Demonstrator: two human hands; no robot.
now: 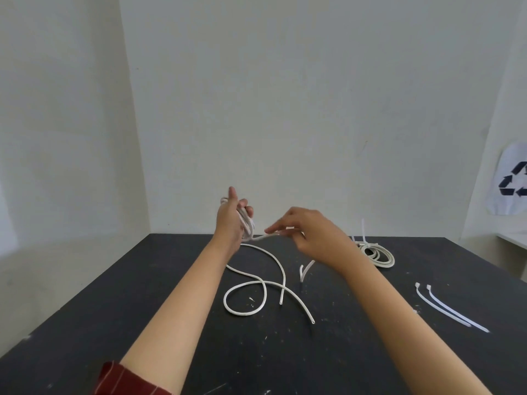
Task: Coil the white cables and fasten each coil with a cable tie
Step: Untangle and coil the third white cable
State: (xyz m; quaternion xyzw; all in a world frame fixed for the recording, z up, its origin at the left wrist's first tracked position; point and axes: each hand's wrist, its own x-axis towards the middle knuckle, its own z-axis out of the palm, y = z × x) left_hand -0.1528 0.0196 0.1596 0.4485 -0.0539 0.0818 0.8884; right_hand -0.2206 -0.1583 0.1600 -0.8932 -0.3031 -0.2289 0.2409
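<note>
Dark tabletop (142, 323), pale walls: left hand (232, 220) grips the half-wound white cable (265, 283) mid-air, right hand (308, 235) pinches its strand; slack crossing below could snag, loosening loops.

Two bare forearms reach in from the bottom of the view, both uncovered from elbow to wrist. The left hand (232, 223) and the right hand (309, 235) wear no gloves, rings, watches or bands that can be made out. The only clothing in sight is a dark red fabric sleeve with thin pale stripes (128, 380), pushed up near the left elbow at the bottom edge of the view. The stripes run in lines across the cloth, which bunches in soft folds. No sleeve shows on the right arm.
</note>
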